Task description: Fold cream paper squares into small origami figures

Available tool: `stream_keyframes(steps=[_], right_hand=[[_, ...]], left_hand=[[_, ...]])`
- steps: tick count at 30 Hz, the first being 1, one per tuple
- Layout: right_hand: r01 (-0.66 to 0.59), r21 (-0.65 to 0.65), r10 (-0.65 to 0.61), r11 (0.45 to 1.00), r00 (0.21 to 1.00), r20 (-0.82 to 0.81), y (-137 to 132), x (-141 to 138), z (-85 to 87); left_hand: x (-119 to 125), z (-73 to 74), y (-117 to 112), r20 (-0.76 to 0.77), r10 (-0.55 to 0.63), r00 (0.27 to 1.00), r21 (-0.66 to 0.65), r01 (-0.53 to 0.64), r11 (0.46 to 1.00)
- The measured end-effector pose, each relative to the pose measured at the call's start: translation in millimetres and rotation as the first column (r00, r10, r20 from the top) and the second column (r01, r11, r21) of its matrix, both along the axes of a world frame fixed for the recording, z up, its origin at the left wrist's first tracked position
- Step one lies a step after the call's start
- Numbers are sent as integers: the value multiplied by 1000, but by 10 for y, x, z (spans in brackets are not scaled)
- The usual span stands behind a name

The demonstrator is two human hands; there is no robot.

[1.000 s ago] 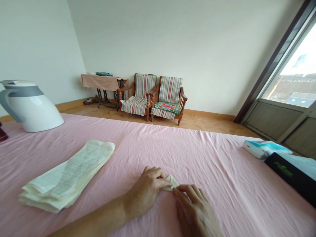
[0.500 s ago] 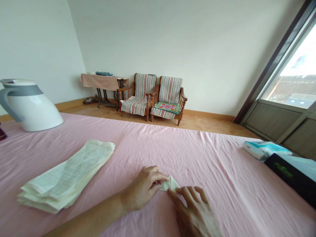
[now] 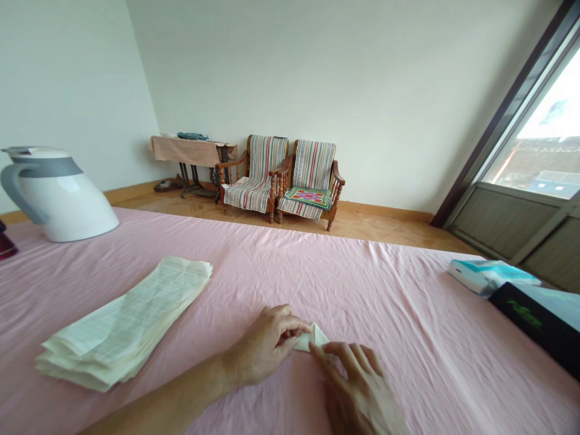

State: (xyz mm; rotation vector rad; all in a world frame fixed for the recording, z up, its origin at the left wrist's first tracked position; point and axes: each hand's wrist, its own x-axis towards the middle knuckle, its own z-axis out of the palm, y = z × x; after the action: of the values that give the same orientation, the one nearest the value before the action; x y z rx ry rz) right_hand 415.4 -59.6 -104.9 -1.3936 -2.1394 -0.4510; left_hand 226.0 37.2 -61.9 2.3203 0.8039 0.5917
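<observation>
A small piece of folded paper (image 3: 319, 336), pale and pointed at the top, lies on the pink cloth between my hands. My left hand (image 3: 267, 341) is closed on its left side, thumb and fingers pressing the edge. From the lower right, my right hand (image 3: 356, 377) reaches in with its index fingertip on the paper's lower edge; its fingers are bent and hide the right corner. To the left of my forearm rests a stack of lined paper strips (image 3: 127, 323), apart from both hands.
Pink cloth (image 3: 254, 260) covers the table. A white and grey jug (image 3: 67, 199) stands at the far left, beside a dark red object (image 3: 6, 244). On the right are a tissue pack (image 3: 493, 273) and a black box (image 3: 530, 320). Two wooden chairs (image 3: 256, 175) stand beyond.
The view has shifted very slightly. My right index finger and thumb have moved a little on the paper's lower edge; my left hand keeps its place.
</observation>
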Motion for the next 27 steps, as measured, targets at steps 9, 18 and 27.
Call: stream_keyframes(steps=[9,18,27], right_hand=[[1,103,19,995,982,-190,18,-65,-89],[39,132,-20,990,990,-138,34,-120,11],[112,43,-111,993,994,-21,-23,-71,84]], left_hand=[[130,57,-76,-28,131,991,10,-130,991],[196,17,-94,-20,195,981,10,-195,981],[117,-37,-65,9,199,980,-29,-199,980]])
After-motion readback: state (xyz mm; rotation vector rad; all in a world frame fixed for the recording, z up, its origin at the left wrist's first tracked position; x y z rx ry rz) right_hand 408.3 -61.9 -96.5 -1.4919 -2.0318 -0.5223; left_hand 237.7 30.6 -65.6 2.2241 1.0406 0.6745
